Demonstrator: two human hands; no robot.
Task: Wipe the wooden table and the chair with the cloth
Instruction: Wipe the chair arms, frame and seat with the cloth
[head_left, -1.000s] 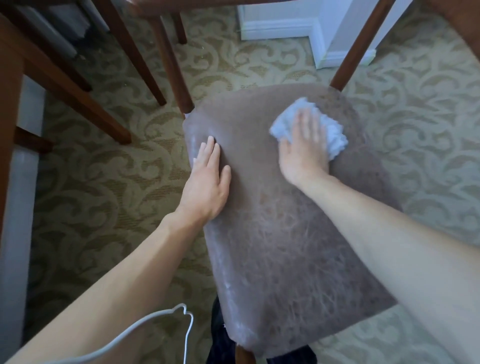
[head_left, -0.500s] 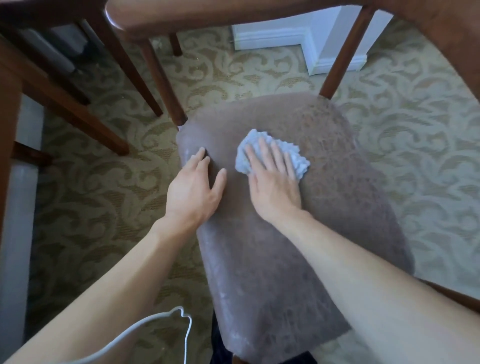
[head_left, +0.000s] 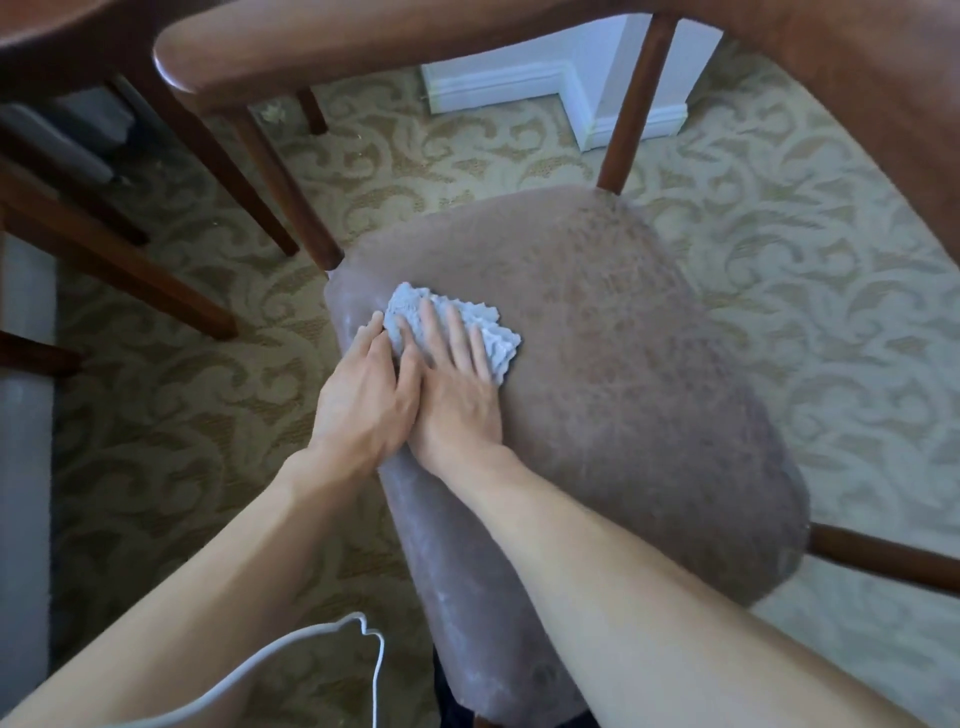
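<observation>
Since half a second ago the right hand (head_left: 457, 400) has slid the cloth (head_left: 452, 325) leftward across the chair seat (head_left: 649, 405), from near the middle to the seat's left rear corner, and it now lies against the left hand (head_left: 363, 400). Both hands are flat on the brown padded seat. The right hand's fingers (head_left: 457, 338) are straight and slightly spread, pressing down on the pale, nubby cloth, which bunches out beyond the fingertips. The left hand's fingers (head_left: 371, 338) are straight and close together, resting on the seat's left edge, with the fingertips touching the cloth's near corner and the thumb side against the right hand. Above the hands, the chair's curved wooden backrest (head_left: 363, 47) arches across the view on two slanted posts. Patterned carpet (head_left: 805, 249) covers the floor around the chair, and a white cable (head_left: 291, 649) loops under the left forearm.
</observation>
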